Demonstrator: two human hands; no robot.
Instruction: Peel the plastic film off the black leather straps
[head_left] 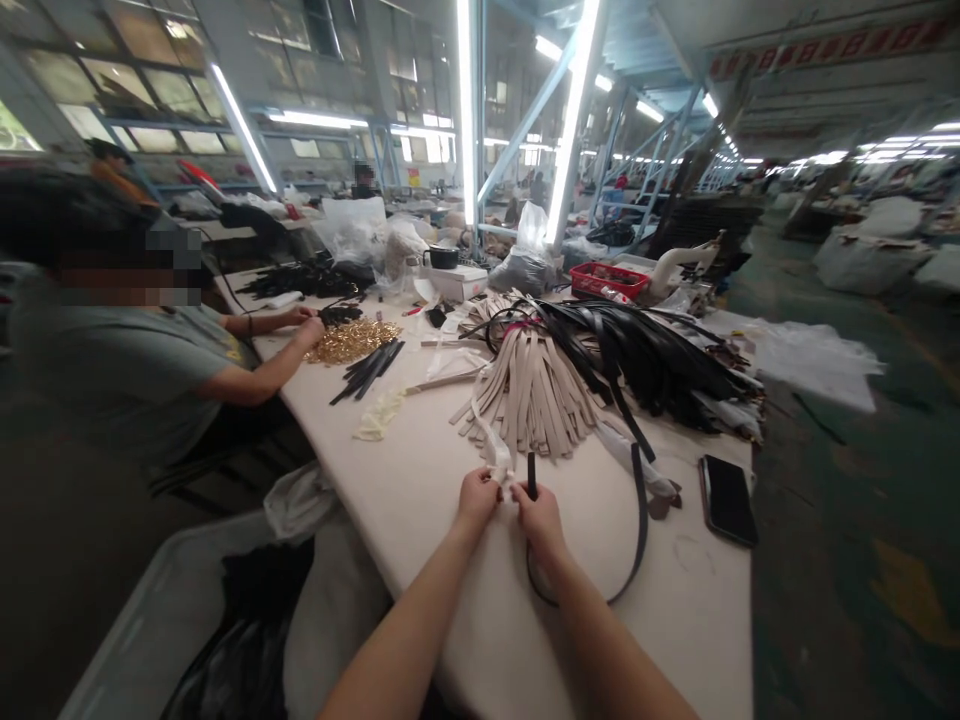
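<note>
My left hand [478, 497] is closed on a thin white strip [495, 448], perhaps plastic or paper, that runs up toward the bundle of straps. Close beside it, my right hand [540, 515] grips a black strap [641, 515] near one end. That end stands up above the fingers, and the rest loops round to the right on the table. The right fingertips also meet the crumpled white piece between both hands. Beyond my hands fans a bundle of beige straps [536, 390]. A pile of black straps [652, 360] lies to its right.
On the pale table [390, 510] a phone [727, 500] lies at the right edge. A co-worker [135, 350] sits at the left by gold metal pieces [356, 340] and short black strips [367, 370]. A red basket [609, 280] stands farther back. Below left is a plastic bin [161, 580].
</note>
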